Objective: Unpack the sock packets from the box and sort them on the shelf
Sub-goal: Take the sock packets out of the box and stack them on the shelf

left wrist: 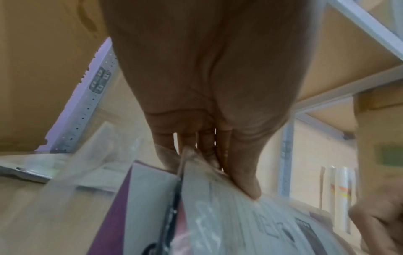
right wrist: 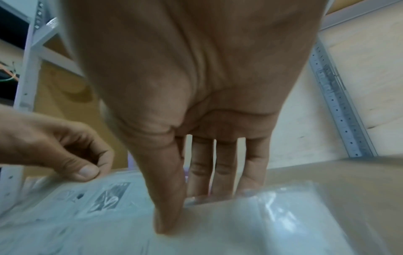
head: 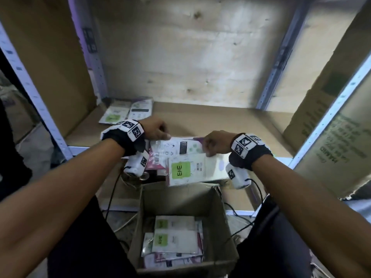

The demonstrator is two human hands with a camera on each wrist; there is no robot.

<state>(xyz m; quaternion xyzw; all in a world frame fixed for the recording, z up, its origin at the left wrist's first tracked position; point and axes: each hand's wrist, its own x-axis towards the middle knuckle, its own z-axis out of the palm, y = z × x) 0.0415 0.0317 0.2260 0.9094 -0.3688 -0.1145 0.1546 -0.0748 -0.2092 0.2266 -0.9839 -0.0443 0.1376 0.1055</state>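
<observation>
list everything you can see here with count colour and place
clear-plastic sock packets held: several, white, green and purple cards, between both hands above the shelf edge
sock packets on shelf: at least two, white-green, back left
sock packets in box: several, white-green and pink, stacked
brown cardboard box: one, open, below the hands
cardboard-lined metal shelf: one, grey uprights
wrist cameras: two, white, under the wrists
left hand: grip pinching the packets
right hand: grip pinching the packets
</observation>
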